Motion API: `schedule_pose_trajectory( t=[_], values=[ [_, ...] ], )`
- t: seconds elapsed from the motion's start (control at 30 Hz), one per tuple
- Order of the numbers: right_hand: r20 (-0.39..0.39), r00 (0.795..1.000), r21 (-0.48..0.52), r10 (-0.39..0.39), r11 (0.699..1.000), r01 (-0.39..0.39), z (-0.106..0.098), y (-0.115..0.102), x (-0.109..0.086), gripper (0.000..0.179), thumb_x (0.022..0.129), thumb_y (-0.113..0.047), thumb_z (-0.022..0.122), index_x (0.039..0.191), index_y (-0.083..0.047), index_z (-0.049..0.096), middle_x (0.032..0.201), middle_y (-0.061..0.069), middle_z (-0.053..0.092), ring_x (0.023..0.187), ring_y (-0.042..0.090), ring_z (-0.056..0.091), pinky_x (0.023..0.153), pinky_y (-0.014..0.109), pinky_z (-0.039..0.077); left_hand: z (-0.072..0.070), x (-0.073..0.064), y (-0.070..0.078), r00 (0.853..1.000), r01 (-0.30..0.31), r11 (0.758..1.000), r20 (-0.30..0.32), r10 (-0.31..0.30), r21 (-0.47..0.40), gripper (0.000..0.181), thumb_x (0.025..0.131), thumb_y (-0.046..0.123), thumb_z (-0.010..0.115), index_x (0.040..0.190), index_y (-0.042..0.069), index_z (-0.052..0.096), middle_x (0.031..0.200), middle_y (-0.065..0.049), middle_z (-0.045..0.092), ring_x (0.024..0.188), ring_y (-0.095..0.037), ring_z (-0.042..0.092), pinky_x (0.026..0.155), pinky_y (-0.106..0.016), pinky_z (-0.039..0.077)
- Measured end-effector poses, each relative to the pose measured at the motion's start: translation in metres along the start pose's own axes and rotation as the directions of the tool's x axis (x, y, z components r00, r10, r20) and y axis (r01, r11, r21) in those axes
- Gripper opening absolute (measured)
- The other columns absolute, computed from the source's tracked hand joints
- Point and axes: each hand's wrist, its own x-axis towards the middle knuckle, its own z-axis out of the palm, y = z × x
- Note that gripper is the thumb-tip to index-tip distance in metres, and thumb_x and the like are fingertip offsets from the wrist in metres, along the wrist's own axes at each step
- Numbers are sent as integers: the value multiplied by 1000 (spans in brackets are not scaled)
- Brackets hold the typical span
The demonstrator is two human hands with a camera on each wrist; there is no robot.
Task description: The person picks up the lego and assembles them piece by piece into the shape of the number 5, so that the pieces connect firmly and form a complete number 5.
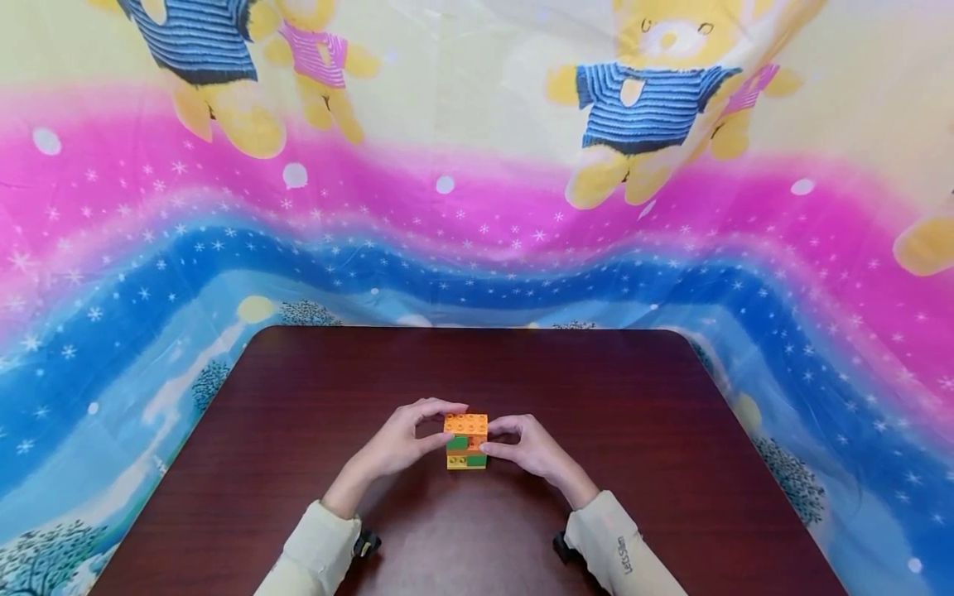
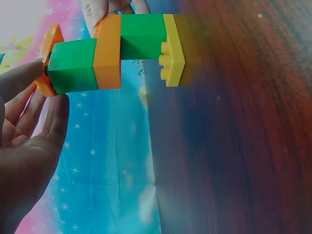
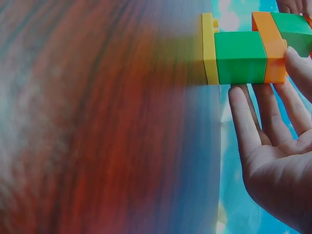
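A small stack of toy building bricks stands on the table between both hands. At its bottom lies a flat yellow brick (image 3: 209, 48), studs showing along one half. Above it come a green brick (image 3: 241, 58) on the right half, a flat orange brick (image 2: 108, 58), another green brick (image 2: 73, 68) on the left half, and a flat orange brick (image 1: 466, 424) on top. My left hand (image 1: 406, 434) pinches the top orange brick between thumb and fingers. With thumb and fingers, my right hand (image 1: 532, 447) holds the stack's right side, around the middle orange brick.
The dark brown table (image 1: 298, 372) has a glossy surface that reflects the stack. Behind it and along its sides hangs a colourful cloth (image 1: 477, 207) with bears and snowflakes. Black straps (image 1: 365, 545) show at the wrists beneath the light sleeves.
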Motion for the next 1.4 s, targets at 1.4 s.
schedule_pose_trajectory(
  t=[1.4],
  values=[
    [-6, 1000, -18, 4, 1000, -4, 0, 0, 1, 32, 90, -33, 81, 119, -19, 78, 116, 1, 75, 105, 18, 66, 96, 42, 57, 21, -2, -15, 980, 163, 952, -73, -187, -257, 35, 97, 24, 74, 130, 18, 67, 126, -5, 68, 113, -23, 67, 95, -27, 55]
  ],
)
